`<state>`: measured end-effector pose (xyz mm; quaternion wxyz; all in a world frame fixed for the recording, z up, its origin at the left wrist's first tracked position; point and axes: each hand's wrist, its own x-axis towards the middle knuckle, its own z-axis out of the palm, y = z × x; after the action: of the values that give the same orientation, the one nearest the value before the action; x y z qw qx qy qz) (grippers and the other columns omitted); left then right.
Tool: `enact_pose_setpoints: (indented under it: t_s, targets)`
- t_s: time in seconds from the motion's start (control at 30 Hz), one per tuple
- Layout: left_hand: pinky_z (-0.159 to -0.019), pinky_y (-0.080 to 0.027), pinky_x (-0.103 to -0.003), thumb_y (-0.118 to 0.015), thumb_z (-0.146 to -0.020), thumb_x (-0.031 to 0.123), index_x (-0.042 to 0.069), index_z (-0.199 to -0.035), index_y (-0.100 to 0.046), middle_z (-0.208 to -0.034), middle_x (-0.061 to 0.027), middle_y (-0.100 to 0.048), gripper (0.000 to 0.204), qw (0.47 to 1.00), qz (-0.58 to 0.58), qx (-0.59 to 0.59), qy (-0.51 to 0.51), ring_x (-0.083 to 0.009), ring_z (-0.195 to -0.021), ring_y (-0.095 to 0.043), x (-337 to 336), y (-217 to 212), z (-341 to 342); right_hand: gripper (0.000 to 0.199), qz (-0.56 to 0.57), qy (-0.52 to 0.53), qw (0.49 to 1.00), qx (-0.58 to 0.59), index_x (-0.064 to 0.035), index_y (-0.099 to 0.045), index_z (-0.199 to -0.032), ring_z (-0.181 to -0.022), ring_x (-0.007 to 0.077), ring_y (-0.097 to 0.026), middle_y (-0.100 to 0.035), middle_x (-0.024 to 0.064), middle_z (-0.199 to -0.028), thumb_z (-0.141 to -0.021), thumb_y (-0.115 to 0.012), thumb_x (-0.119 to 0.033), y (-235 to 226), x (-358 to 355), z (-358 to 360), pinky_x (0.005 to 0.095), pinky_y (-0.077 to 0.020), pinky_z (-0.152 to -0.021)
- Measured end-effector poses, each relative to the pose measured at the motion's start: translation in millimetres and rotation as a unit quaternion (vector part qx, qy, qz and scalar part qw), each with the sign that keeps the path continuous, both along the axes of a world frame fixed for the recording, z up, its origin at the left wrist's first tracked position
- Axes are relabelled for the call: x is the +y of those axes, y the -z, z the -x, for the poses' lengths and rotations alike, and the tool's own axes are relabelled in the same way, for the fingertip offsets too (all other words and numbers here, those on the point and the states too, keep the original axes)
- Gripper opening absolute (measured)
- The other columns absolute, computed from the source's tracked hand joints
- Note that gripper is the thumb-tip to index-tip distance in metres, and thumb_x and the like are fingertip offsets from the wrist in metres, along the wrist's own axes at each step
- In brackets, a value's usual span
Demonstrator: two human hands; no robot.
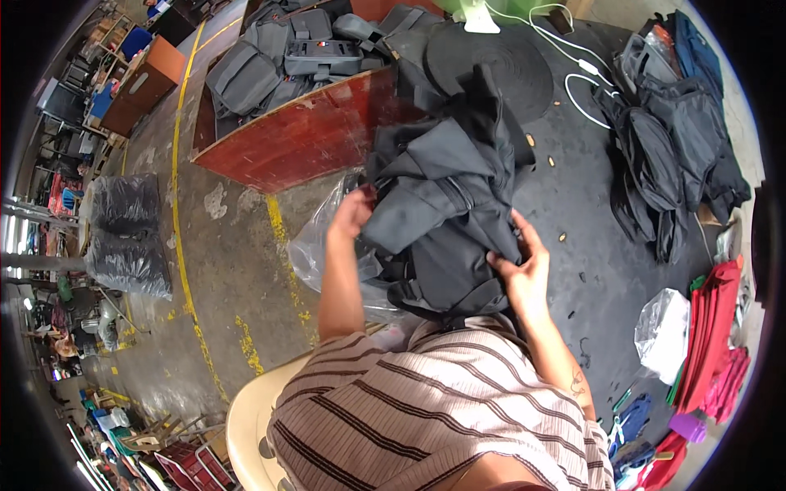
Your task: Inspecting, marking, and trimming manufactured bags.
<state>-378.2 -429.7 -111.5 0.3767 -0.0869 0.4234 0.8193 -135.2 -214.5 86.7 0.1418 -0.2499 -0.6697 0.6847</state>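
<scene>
A black fabric bag (450,221), loosely bunched with flaps and straps folded over it, lies across my lap and the edge of the dark work table. My left hand (354,214) grips its left side, the fingertips partly hidden behind the cloth and slightly blurred. On the lower right side, my right hand (524,266) holds the fabric, thumb on top and fingers along the edge. A clear plastic bag (315,250) hangs by my left forearm, under the black bag.
A red wooden bin (303,131) holds several grey bags. On the dark table (573,303) are a coiled black webbing roll (491,69), white cables (573,57), black bags (671,155) and red fabric (711,335). Plastic-wrapped bundles (124,233) stand on the floor, left. My chair (246,417) is cream.
</scene>
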Motion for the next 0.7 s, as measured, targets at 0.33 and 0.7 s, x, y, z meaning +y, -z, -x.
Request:
enact_pose_setpoints:
  t_s: [0.33,0.7]
  targets:
    - [-0.083,-0.048,-0.043,-0.052,-0.084,0.032,0.009,-0.104,-0.064,-0.104,-0.0186,-0.064,0.033,0.676,0.578,0.452,0.07,-0.0328,-0.095,-0.062,-2,118,-78,0.068,0.014,-0.01,1.0,0.004,0.0017,-0.042,-0.132,-0.101,0.0159,-0.057,-0.06,0.0121,-0.11,-0.068,-0.054,0.017,-7,6,-1,0.026,-0.0414,-0.091]
    - [-0.084,-0.048,-0.039,-0.056,-0.082,0.027,0.005,-0.106,-0.063,-0.103,-0.0184,-0.064,0.034,0.803,0.356,0.465,0.111,-0.0333,-0.096,-0.061,-12,91,-106,0.066,0.006,-0.007,1.0,0.015,-0.0009,-0.044,-0.132,-0.107,0.0152,-0.054,-0.059,0.0109,-0.114,-0.069,-0.054,0.017,6,6,-15,0.0263,-0.0384,-0.096]
